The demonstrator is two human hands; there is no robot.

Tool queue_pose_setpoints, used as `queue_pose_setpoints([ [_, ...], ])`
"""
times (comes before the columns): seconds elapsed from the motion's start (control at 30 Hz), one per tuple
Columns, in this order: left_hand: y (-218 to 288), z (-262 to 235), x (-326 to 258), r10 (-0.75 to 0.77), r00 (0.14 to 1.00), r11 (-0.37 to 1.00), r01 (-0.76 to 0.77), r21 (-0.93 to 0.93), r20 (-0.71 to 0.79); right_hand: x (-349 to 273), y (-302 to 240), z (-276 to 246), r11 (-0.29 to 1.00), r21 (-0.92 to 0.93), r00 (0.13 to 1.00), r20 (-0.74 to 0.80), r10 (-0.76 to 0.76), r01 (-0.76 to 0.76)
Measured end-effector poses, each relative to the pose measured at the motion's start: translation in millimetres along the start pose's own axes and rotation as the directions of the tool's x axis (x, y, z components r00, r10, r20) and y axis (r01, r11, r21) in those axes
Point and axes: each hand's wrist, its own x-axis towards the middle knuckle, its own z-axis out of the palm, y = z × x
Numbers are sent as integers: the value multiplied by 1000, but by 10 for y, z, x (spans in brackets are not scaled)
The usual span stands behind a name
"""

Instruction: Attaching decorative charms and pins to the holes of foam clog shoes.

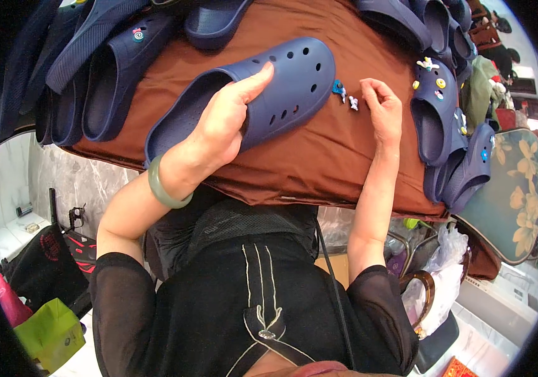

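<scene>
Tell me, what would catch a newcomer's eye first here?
The big navy clog at the centre of the brown cloth, gripped around its side by the left hand, which wears a green bangle. Just right of its toe, the right hand reaches toward small colourful charms on the cloth. More navy clogs, some already decorated, crowd the table's edges.

Both forearms reach up and forward from the body, bare below sheer black sleeves. The left hand (222,122) lies palm down with fingers curled in a grip and the thumb stretched out straight beyond them. The right hand (382,107) is raised further out, its fingertips (367,88) bent inward and pinched loosely together.
</scene>
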Motion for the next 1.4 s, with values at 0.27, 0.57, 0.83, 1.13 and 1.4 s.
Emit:
queue_pose_setpoints([
  [0.27,-57,-47,10,22,1000,1000,-22,7,-11,-145,-169,267,898,-361,965,169,-203,252],
  [0.57,-18,-45,25,65,997,996,-67,59,32,-99,-215,341,1000,3,998,59,14,-14],
  [0.83,-51,16,15,93,993,994,-97,55,69,-141,-601,479,957,238,986,-50,-158,165],
  [1.13,-73,-46,-43,82,994,996,-84,31,67,-115,-681,631,825,-135,835,52,-547,549],
  [1.4,-48,-48,57,104,991,994,-106,21,79,-98,-477,564,810,-156,821,17,-570,566],
])
